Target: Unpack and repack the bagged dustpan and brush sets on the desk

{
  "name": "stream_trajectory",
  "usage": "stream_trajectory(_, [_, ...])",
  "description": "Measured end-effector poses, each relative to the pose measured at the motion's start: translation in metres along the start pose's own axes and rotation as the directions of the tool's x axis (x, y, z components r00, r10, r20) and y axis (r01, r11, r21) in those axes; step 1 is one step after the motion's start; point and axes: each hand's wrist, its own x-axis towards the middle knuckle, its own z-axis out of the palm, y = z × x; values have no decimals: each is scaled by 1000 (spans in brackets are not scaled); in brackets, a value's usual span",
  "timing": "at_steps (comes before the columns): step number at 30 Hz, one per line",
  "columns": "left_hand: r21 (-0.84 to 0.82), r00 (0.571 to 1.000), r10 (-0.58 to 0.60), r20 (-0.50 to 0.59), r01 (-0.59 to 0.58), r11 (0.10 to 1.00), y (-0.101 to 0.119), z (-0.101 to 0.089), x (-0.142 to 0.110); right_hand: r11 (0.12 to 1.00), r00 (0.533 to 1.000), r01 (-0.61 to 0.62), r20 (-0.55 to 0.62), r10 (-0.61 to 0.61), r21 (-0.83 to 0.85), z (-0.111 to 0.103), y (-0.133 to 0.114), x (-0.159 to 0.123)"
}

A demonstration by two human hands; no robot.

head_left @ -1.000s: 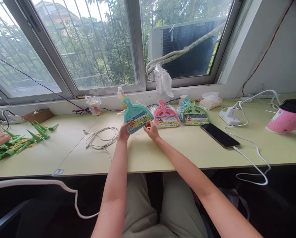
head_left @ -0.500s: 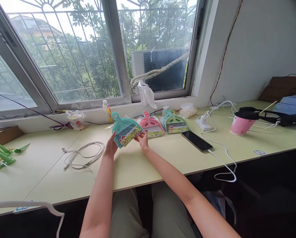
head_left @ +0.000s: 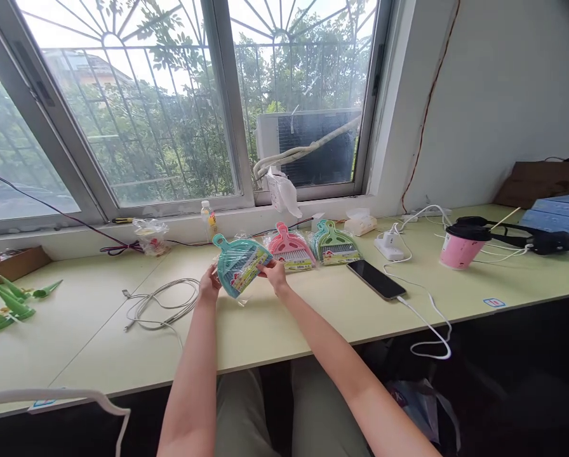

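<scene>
A teal mini dustpan and brush set [head_left: 239,261], wrapped in clear plastic with a yellow-green label, is held tilted above the table. My left hand [head_left: 209,284] grips its left lower edge, fingers partly behind it. At the right lower corner, by the label's end, my right hand [head_left: 275,274] pinches it. Just behind and to the right sits a pink dustpan set [head_left: 290,247] in similar wrapping. Beside that lies a green dustpan set [head_left: 336,243], with teal ones showing behind it.
On the table [head_left: 284,324] lie a coiled cable [head_left: 163,304] at left and a phone [head_left: 376,279] at right, plugged into a white cord. Further right stand a charger block [head_left: 389,246] and a pink cup [head_left: 463,246]. Green cone-shaped pieces [head_left: 13,301] lie far left.
The view has swung right, and another person's hand at the left has left the picture. The teal set stays in both hands, its label turning steeper; loose plastic now shows below it.
</scene>
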Motion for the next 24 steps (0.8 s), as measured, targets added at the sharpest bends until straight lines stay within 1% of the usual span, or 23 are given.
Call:
stream_trajectory(3, [-6,987,92,-135,-94,996,3,-4,3,999,998,22,52,-20,-33,7,2,-3])
stream_trajectory(8, [38,969,172,-180,-168,985,8,-4,-1,995,996,72,48,-69,-68,9,0,-9])
stream_trajectory(11, [58,971,168,-169,-161,985,10,-3,-3,992,995,91,41,-87,-86,7,-5,-11])
stream_trajectory(14, [66,983,147,-109,-140,988,11,-5,-3,988,994,112,29,-109,-109,5,-8,-12])
stream_trajectory(16, [116,987,148,-64,-140,983,10,-6,-2,985,994,110,24,-108,-135,4,-9,-11])
stream_trajectory(17, [158,986,154,-60,-143,977,9,-7,-2,984,994,105,29,-102,-147,3,-10,-10])
stream_trajectory(18, [201,984,163,-73,-145,969,8,-7,-2,983,995,98,43,-92,-158,3,-10,-10])
stream_trajectory(20, [258,971,193,-143,-151,954,7,-9,-2,982,994,86,78,-73,-171,4,-9,-9])
stream_trajectory(22, [265,946,228,-231,-164,950,7,-10,-3,981,992,86,109,-68,-174,7,-7,-8])
stream_trajectory(24, [254,927,252,-278,-182,950,9,-12,-4,980,990,89,121,-68,-177,8,-5,-8])
